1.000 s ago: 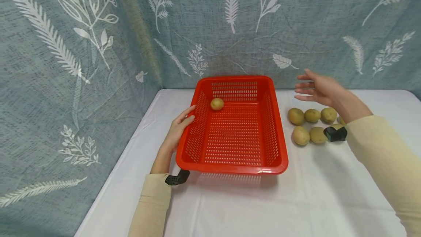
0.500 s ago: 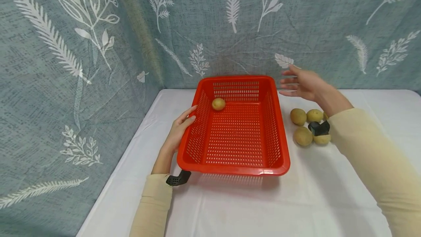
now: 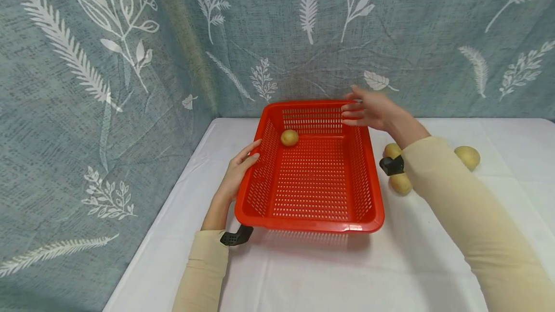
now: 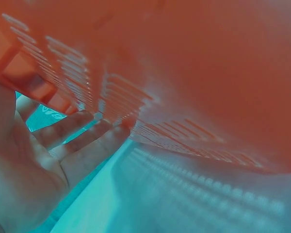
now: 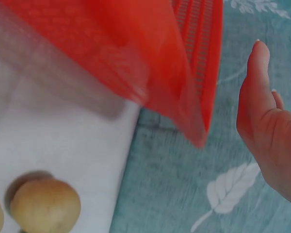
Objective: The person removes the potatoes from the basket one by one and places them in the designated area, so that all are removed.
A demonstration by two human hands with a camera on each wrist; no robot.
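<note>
In the head view my left hand [image 3: 236,171] holds the left rim of a red perforated plastic basket [image 3: 310,224]. Its fingers lie against the basket's outer wall [image 4: 208,73] in the left wrist view, and the basket appears raised off the cloth on that side. One potato [image 3: 289,137] lies inside, near the back left corner. Over the back right corner of the basket hovers my right hand [image 3: 370,110], fingers extended and nothing in it. The right wrist view shows that hand's side [image 5: 269,121] apart from the rim.
Right of the basket, potatoes [image 3: 401,184] lie on the white cloth [image 3: 312,273], partly hidden by my right forearm; another potato [image 3: 468,158] shows beyond the sleeve. A blue-green leaf-patterned curtain [image 3: 277,37] stands behind and to the left.
My right hand has moved left, from above the potatoes to over the basket's back right corner. The left hand and basket stay nearly in place.
</note>
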